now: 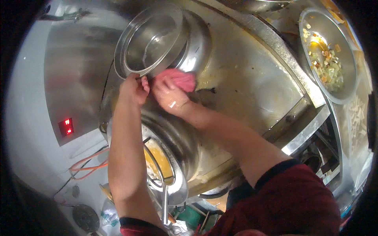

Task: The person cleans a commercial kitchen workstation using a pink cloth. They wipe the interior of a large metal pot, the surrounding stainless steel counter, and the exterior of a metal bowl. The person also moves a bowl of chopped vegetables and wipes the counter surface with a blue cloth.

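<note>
A round steel basin [153, 41] is tilted up over a larger rounded metal vessel [196, 50] at the top. My left hand [135, 88] grips the basin's near rim, thumb and fingers curled around its edge. Just to its right, my right hand [169, 93] presses on a pink cloth [184, 80], which lies against the near side of the basin and the vessel. Some of the cloth is hidden under the fingers.
A steel pot [174, 144] with a metal-handled strainer [165, 191] over yellow liquid [158, 159] stands below my hands. At the right is a steel bowl of chopped vegetables [327, 65]. A metal ledge [277, 44] borders the stained steel worktop [242, 67]. A red digital display [68, 126] is at left.
</note>
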Available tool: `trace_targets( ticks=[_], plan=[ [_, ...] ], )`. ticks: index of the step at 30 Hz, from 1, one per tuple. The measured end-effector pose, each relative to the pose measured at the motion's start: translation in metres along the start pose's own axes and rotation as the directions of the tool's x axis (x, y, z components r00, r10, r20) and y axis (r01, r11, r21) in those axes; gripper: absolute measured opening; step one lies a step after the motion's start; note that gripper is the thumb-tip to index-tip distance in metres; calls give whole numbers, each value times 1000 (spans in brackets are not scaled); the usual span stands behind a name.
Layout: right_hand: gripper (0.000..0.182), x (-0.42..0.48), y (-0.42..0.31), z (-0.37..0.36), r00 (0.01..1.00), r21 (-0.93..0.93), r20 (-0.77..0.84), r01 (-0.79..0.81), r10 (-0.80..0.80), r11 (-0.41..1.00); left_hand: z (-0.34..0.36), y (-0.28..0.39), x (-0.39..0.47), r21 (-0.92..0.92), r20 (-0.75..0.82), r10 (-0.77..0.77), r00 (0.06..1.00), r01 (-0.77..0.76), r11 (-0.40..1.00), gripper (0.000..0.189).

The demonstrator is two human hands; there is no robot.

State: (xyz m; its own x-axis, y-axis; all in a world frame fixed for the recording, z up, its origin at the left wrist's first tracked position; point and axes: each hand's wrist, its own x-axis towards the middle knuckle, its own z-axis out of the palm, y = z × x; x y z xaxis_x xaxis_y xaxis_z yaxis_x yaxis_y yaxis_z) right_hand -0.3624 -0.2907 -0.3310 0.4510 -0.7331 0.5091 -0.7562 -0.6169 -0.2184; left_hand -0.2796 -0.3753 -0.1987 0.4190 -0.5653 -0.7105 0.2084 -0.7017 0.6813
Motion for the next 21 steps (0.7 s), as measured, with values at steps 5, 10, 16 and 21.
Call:
trace_targets(
  ticks=[5, 10, 16, 21],
  plan=[
    [37, -4, 43, 15, 942, 214, -171, 323, -290, 922, -11, 3, 8, -55, 67, -29, 997, 33, 998, 15],
    [36, -30, 110, -30, 949, 218, -138, 307, -282, 926, -34, 7, 11, -2, 41, -17, 999, 18, 1000, 16],
    [31, -3, 206, -39, 958, 242, -272, -16, 84, 970, -22, 15, -1, 23, 77, -32, 997, 31, 999, 18],
    [40, -30, 130, -33, 974, 97, -167, -136, 151, 986, -26, 18, -1, 28, 73, -35, 997, 33, 999, 16]
  ],
)
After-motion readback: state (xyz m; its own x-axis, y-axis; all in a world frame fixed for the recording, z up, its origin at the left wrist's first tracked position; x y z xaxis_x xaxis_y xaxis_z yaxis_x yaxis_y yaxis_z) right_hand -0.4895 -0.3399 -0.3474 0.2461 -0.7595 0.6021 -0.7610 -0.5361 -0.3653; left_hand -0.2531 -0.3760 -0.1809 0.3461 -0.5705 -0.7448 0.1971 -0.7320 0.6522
